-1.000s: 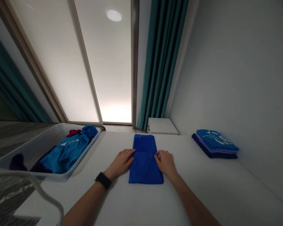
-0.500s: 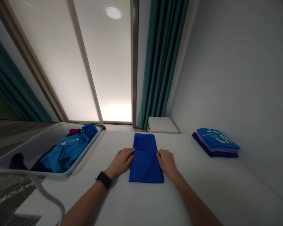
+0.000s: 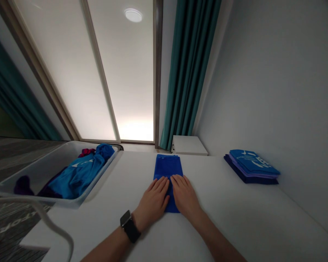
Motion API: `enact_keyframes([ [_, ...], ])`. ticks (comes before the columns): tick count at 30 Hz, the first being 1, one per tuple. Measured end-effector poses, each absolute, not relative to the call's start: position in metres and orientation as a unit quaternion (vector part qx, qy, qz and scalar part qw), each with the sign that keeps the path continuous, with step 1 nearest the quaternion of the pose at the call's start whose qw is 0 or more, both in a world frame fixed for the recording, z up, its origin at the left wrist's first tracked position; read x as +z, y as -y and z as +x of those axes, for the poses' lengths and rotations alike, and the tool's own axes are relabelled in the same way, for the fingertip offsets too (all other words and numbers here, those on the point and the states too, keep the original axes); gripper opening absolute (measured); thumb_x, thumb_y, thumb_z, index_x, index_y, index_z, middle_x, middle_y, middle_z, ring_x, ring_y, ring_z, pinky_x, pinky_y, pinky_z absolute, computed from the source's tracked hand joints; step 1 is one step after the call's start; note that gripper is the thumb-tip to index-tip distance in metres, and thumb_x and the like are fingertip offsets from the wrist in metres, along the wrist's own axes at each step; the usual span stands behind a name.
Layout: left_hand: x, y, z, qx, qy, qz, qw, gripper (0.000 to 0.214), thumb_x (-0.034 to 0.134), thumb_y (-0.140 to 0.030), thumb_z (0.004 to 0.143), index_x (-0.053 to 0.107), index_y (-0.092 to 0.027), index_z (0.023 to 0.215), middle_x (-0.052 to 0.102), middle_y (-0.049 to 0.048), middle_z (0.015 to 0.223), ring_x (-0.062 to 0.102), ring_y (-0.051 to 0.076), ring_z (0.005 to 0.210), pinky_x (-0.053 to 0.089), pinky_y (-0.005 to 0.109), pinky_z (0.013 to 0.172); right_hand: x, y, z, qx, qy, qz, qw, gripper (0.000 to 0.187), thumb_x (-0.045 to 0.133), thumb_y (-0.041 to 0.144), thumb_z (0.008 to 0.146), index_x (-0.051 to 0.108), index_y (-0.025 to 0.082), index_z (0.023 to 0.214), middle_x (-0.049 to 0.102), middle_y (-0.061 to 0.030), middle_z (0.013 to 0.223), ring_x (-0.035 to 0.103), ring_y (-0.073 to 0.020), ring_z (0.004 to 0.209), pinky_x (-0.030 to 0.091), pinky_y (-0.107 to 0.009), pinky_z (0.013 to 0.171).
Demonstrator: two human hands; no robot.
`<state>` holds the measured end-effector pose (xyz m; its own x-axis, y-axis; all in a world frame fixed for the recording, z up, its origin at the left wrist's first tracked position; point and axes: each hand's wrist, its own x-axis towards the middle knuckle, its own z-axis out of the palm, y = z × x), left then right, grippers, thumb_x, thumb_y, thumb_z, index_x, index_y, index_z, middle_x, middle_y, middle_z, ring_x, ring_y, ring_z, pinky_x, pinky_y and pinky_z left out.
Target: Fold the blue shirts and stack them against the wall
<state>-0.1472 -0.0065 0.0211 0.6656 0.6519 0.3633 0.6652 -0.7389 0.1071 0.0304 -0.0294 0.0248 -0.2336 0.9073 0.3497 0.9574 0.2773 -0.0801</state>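
A blue garment [image 3: 168, 165], folded into a narrow strip with its near part doubled over, lies in front of me on the white table [image 3: 104, 229]. My left hand [image 3: 155, 198], below a black watch [image 3: 130, 226] on the wrist, rests flat on the garment's near half with fingers stretched out. Beside it my right hand [image 3: 185, 194] lies flat on the same cloth, its fingertips close to the left ones. Both hands are open and grip nothing. They cover much of the near folded part.
A translucent plastic bin [image 3: 5, 191] at left holds a bright blue garment [image 3: 76, 174] and other crumpled clothes. At right stands a stack of folded clothes [image 3: 251, 165] near the wall. A pale cable [image 3: 47, 218] curves at lower left. Past the table sits a white cabinet [image 3: 190, 145].
My hands have moved inward from the garment's two side edges onto its top and now lie side by side. The view has shifted slightly.
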Motion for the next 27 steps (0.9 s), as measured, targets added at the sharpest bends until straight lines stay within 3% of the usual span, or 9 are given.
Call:
enact_keyframes([
  [5,0.007,0.012,-0.142,-0.152,0.377,-0.913,0.042,0.052,0.040,-0.031,0.096,0.040,-0.011,0.144,0.041,0.0126,0.150,0.034,0.027,0.140,0.029,0.046,0.114,0.010,0.035,0.025,-0.007,0.779,-0.620,0.098,0.054,0.025,0.031,0.099,0.034,0.010,0.148,0.029,-0.0102,0.155,0.021,-0.0232,0.145,0.017,-0.046,0.117],
  [8,0.008,0.012,-0.146,-0.150,0.396,-0.905,0.043,0.053,0.040,-0.033,0.095,0.040,-0.015,0.145,0.037,0.0116,0.152,0.028,0.030,0.143,0.027,0.049,0.114,0.009,0.035,0.027,0.016,0.776,-0.624,0.090,0.057,0.023,0.037,0.099,0.029,0.010,0.150,0.023,-0.0096,0.157,0.014,-0.0239,0.146,0.010,-0.049,0.118],
  [19,0.021,0.003,-0.159,-0.121,0.398,-0.908,-0.044,0.061,0.048,-0.046,0.092,0.034,-0.027,0.148,0.030,0.0057,0.156,0.022,0.028,0.145,0.025,0.051,0.115,0.007,0.033,0.027,0.043,0.771,-0.628,0.091,0.060,0.022,0.042,0.099,0.026,0.013,0.151,0.021,-0.0074,0.158,0.011,-0.0233,0.147,0.008,-0.052,0.118],
  [27,0.020,0.003,-0.158,-0.123,0.412,-0.902,-0.038,0.063,0.050,-0.047,0.090,0.034,-0.028,0.148,0.027,0.0052,0.157,0.020,0.028,0.145,0.023,0.049,0.116,0.009,0.033,0.027,0.046,0.769,-0.631,0.087,0.060,0.022,0.041,0.098,0.026,0.013,0.151,0.021,-0.0070,0.158,0.011,-0.0236,0.147,0.008,-0.051,0.118],
])
